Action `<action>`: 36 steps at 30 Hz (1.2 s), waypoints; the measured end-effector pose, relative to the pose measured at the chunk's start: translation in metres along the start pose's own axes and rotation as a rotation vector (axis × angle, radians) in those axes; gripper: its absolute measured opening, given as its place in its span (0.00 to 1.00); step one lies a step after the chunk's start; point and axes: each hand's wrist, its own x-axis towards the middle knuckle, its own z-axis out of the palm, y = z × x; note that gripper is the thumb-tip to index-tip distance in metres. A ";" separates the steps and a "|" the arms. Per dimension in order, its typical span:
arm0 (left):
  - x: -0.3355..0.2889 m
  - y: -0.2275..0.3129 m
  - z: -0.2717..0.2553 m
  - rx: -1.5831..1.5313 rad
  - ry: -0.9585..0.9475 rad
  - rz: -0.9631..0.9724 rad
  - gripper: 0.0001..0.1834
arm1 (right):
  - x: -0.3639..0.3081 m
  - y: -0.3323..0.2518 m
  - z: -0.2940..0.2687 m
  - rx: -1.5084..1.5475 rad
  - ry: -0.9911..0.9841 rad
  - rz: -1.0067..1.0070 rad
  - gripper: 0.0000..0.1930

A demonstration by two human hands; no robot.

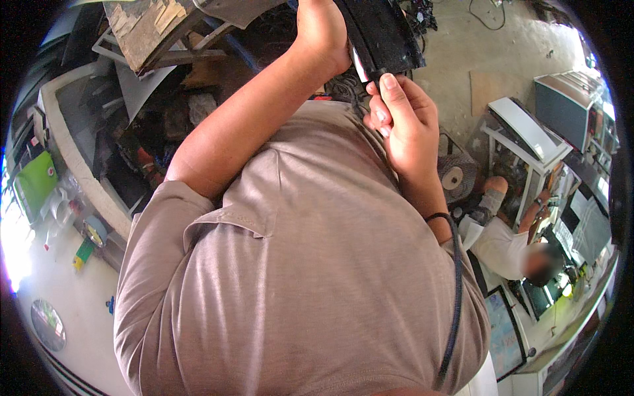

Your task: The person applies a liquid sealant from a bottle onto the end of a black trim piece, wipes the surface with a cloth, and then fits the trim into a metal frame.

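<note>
A dark, flat black panel [383, 36] with a glossy face stands at the top centre, cut off by the picture's upper edge. Along its left side runs a thin white and red strip [358, 65]. My left hand [323, 30] lies against that left side; its fingers are hidden behind the panel or out of view. At the panel's lower corner my right hand [406, 115] is closed, thumb pressed to bent fingers around a small black piece [376, 74]. I cannot tell whether this piece is joined to the panel. A black cord [456, 277] hangs from my right forearm down along my shirt.
On the left, a worn wooden board [148, 30] tops a cluttered frame beside a pale-edged counter [66, 125]. At right, a person [505, 244] works at a bench with a screen. Behind stand a white frame table [528, 142] and a grey cabinet [564, 105].
</note>
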 end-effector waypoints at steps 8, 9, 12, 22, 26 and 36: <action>0.002 -0.001 -0.007 0.037 0.027 0.010 0.35 | -0.001 0.000 -0.009 0.042 -0.059 0.139 0.12; 0.001 0.001 -0.007 0.037 0.019 -0.009 0.35 | -0.004 0.000 -0.009 0.136 -0.050 0.121 0.11; 0.005 -0.006 -0.006 0.012 0.055 0.001 0.36 | 0.000 0.005 -0.014 0.229 -0.026 0.099 0.13; 0.010 0.009 0.000 -0.014 -0.007 0.000 0.37 | 0.000 0.012 -0.025 -0.255 -0.177 -0.001 0.12; 0.006 0.000 0.000 0.054 0.063 0.018 0.36 | 0.012 0.003 -0.001 -0.114 -0.023 0.049 0.17; 0.016 0.006 -0.003 0.008 -0.030 0.008 0.36 | 0.011 0.005 -0.017 -0.457 -0.110 -0.127 0.17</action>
